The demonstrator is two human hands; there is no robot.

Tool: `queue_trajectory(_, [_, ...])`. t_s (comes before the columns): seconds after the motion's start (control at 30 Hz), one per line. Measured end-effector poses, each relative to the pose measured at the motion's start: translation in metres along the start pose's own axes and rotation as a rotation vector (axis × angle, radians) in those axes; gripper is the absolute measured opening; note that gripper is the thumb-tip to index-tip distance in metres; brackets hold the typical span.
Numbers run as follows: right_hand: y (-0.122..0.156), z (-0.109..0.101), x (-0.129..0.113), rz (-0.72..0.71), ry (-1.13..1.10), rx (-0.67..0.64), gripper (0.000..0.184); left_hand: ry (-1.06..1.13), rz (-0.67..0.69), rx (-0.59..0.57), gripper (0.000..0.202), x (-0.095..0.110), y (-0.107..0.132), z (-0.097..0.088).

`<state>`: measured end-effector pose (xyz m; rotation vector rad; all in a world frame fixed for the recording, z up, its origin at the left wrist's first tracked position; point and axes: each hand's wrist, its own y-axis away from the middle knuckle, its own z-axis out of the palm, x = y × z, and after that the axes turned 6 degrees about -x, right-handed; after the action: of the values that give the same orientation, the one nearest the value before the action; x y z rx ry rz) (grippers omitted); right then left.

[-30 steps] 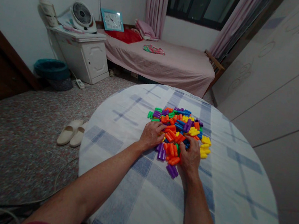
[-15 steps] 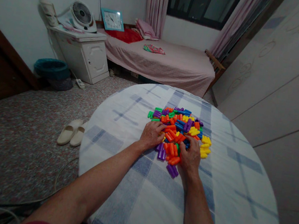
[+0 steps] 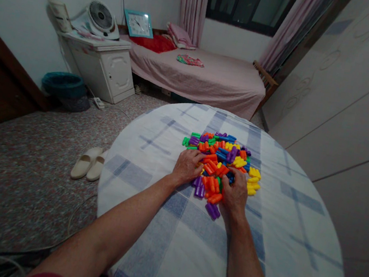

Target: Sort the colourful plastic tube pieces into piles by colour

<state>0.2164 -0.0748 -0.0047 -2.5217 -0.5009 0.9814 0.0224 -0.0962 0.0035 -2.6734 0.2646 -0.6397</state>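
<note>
A heap of small plastic pieces (image 3: 223, 156) in orange, purple, yellow, green and blue lies on a round table with a blue checked cloth (image 3: 168, 247). My left hand (image 3: 186, 167) rests on the heap's near left edge, fingers curled down onto the pieces. My right hand (image 3: 235, 193) sits at the near right edge, fingers bent into the pile beside orange pieces (image 3: 213, 187). A purple piece (image 3: 212, 211) lies just left of my right wrist. Whatever the fingertips pinch is hidden.
Beyond the table stand a pink-covered bed (image 3: 210, 77), a white cabinet (image 3: 106, 69) with a fan (image 3: 100, 18) and a clock (image 3: 138, 24). Slippers (image 3: 90, 164) and a teal bin (image 3: 64, 85) are on the floor at left. White wardrobe doors (image 3: 351, 89) stand at right.
</note>
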Motion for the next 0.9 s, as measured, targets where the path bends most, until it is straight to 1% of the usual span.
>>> queue_trajectory(0.53, [0.0004, 0.0012, 0.0008, 0.011, -0.007, 0.004, 0.025, -0.001, -0.013, -0.003, 0.03, 0.0005, -0.0001, -0.0004])
queue_trajectory(0.9, [-0.0002, 0.0006, -0.0006, 0.015, 0.001, 0.002, 0.026, 0.004, 0.004, 0.004, 0.03, 0.0009, 0.0005, -0.0016])
